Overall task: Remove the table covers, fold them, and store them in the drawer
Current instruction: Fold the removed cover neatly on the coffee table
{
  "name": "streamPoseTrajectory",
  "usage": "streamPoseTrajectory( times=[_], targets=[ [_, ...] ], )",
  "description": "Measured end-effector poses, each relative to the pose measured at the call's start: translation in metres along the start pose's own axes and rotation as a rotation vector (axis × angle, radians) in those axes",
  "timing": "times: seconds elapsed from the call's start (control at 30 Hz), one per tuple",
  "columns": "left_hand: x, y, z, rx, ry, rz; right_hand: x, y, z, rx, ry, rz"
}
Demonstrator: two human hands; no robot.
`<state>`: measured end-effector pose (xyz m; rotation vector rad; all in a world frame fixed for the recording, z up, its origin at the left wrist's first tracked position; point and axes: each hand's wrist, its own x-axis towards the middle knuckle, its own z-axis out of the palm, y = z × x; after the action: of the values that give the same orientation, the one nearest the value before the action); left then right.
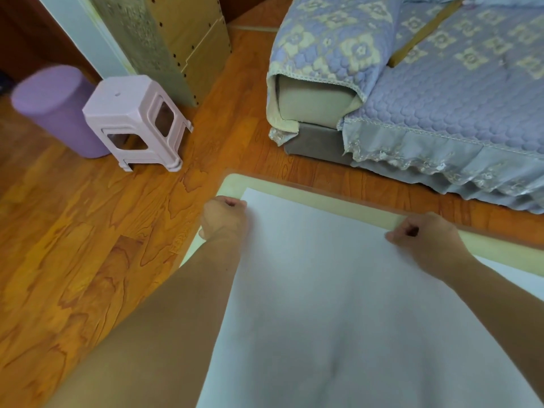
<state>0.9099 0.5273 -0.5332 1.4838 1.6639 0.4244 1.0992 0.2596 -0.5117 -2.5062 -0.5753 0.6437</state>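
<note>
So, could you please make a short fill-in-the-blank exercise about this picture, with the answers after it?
1. Both hands grip the far edge of the white ____ cover.
2. The left hand holds the cover near its far-left ____.
3. The pink plastic stool stands on the ____ floor.
4. The purple cylinder stands to the ____ of the stool.

Answers: table; corner; wooden; left

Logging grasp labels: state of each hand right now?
Left hand: closed, gripping the far left corner of the white table cover.
Right hand: closed, pinching the cover's far edge.
</note>
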Motion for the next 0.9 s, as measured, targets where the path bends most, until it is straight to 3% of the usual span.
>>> streamPoseTrajectory(
  times=[0.23, 0.47, 0.77, 0.8, 0.83, 0.9],
  targets=[
    [0.0, 0.004, 0.001, 0.152, 0.028, -0.014, -0.004, 0.002, 0.01, 0.078, 0.097, -0.016],
    [-0.008, -0.008, 0.002, 0.186, 0.06, 0.127, 0.0, 0.009, 0.012, 0.084, 0.114, -0.004],
    [-0.016, -0.004, 0.006, 0.293, 0.092, 0.127, 0.003, 0.017, 0.016, 0.132, 0.123, -0.014],
    [-0.024, -0.005, 0.009, 0.382, 0.108, 0.211, 0.004, 0.019, 0.016, 0.138, 0.121, -0.017],
    [-0.037, -0.005, 0.016, 0.49, 0.117, 0.4, 0.006, 0.02, 0.015, 0.137, 0.115, -0.017],
    [-0.079, -0.007, 0.042, 0.601, -0.031, 0.924, 0.009, 0.019, 0.015, 0.12, 0.107, -0.014]
  ],
)
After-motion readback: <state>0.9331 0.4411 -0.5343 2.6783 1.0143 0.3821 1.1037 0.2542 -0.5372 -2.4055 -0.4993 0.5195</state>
